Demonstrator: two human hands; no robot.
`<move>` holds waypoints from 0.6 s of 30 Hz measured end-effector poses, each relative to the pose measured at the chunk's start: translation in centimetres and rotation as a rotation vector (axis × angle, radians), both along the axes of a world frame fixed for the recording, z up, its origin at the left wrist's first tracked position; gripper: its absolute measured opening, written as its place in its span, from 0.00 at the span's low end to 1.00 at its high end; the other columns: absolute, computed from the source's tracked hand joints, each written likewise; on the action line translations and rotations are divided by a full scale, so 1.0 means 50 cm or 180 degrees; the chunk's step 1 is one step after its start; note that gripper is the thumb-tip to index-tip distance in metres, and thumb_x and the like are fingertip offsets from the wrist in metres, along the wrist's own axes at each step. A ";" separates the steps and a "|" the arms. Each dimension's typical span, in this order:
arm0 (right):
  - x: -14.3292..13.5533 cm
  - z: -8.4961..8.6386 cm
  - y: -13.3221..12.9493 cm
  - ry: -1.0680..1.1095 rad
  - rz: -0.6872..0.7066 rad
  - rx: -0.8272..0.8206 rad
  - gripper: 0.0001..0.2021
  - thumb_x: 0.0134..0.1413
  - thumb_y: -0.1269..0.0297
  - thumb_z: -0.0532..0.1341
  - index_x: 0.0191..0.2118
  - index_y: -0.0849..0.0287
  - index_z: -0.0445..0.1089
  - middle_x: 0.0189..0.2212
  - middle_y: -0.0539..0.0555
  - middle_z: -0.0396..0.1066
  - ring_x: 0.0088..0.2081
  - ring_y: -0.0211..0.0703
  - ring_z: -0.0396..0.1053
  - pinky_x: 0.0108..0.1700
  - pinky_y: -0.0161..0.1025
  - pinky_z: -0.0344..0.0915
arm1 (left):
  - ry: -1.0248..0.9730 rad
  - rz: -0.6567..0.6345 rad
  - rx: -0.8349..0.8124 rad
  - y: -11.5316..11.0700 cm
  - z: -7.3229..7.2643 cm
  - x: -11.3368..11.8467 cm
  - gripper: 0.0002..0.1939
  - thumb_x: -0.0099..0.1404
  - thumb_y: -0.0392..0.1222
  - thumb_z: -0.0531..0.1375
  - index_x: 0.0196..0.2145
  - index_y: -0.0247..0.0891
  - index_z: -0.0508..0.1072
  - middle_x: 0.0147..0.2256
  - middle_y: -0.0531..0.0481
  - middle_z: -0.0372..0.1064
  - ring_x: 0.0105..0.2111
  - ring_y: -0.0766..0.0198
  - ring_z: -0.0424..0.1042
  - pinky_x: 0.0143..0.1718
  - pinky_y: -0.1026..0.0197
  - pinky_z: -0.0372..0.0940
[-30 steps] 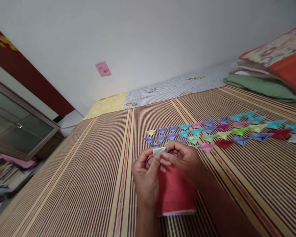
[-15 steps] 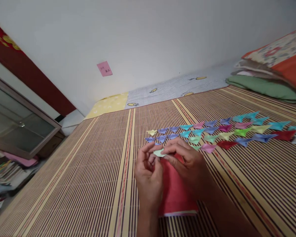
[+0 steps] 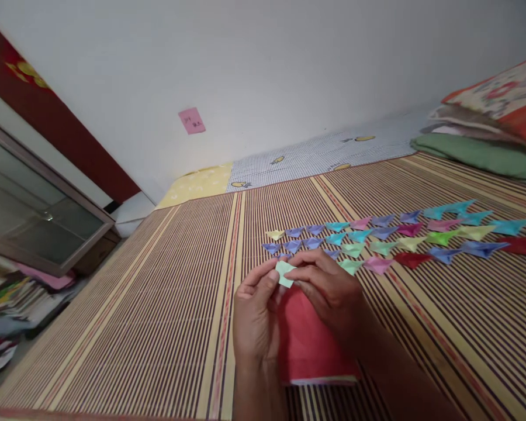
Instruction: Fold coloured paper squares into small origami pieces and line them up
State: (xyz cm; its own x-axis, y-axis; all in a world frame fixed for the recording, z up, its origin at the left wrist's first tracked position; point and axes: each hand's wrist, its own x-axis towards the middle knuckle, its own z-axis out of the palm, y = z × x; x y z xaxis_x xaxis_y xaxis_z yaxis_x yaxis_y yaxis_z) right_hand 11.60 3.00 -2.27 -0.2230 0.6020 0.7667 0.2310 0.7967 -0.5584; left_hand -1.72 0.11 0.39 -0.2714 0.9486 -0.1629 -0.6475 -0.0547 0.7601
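Observation:
A small pale green piece of folded paper (image 3: 284,273) is held up between both hands. My left hand (image 3: 256,310) pinches its left edge between thumb and fingers. From the other side, my right hand (image 3: 328,286) has its thumb and fingertips closed on the right edge. Below the hands lies a stack of paper with a red sheet (image 3: 309,342) on top; pale sheet edges show at its near end. Beyond the hands, rows of small folded paper shapes (image 3: 353,250) in many colours stand on the striped mat, a few partly hidden by my fingers.
The striped mat (image 3: 158,304) covers the bed. Folded bedding (image 3: 477,155) and an orange floral pillow (image 3: 517,99) are piled at the far right. A pink note (image 3: 191,120) is on the wall. At left stand a glass-doored cabinet (image 3: 39,204) and a pile of books (image 3: 21,298).
The pale green paper has turned, showing a broader, flatter face. My left thumb has come up onto its front edge. The whole view has shifted slightly.

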 end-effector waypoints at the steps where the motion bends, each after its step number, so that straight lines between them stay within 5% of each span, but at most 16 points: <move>1: 0.000 -0.001 0.000 -0.0026 0.0000 0.0000 0.12 0.66 0.79 0.58 0.43 0.56 0.75 0.44 0.56 0.72 0.49 0.44 0.73 0.51 0.41 0.71 | -0.0008 0.0009 -0.0007 0.000 -0.001 -0.001 0.14 0.47 0.35 0.77 0.34 0.33 0.84 0.35 0.43 0.83 0.35 0.61 0.81 0.40 0.63 0.75; 11: -0.006 0.001 0.007 -0.0039 -0.0037 -0.0168 0.09 0.65 0.75 0.60 0.41 0.55 0.76 0.40 0.56 0.73 0.45 0.47 0.74 0.47 0.45 0.73 | 0.0647 0.0203 0.0192 0.005 -0.028 -0.003 0.10 0.54 0.35 0.73 0.36 0.36 0.83 0.36 0.44 0.83 0.37 0.60 0.82 0.42 0.60 0.74; 18: 0.001 0.004 0.006 0.0178 -0.0075 -0.0565 0.07 0.63 0.74 0.62 0.36 0.54 0.72 0.36 0.52 0.72 0.41 0.45 0.73 0.45 0.43 0.70 | 0.1344 0.0079 0.0339 -0.003 -0.018 0.000 0.06 0.59 0.36 0.70 0.37 0.37 0.84 0.36 0.45 0.83 0.38 0.60 0.82 0.45 0.60 0.74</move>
State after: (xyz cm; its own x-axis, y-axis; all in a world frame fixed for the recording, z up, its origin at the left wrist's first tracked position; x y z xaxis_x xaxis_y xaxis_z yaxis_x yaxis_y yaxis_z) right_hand 11.63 3.29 -2.06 -0.1673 0.7335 0.6588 0.2132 0.6793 -0.7022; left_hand -1.70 -0.06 -0.50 -0.3163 0.9464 0.0656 -0.2785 -0.1588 0.9472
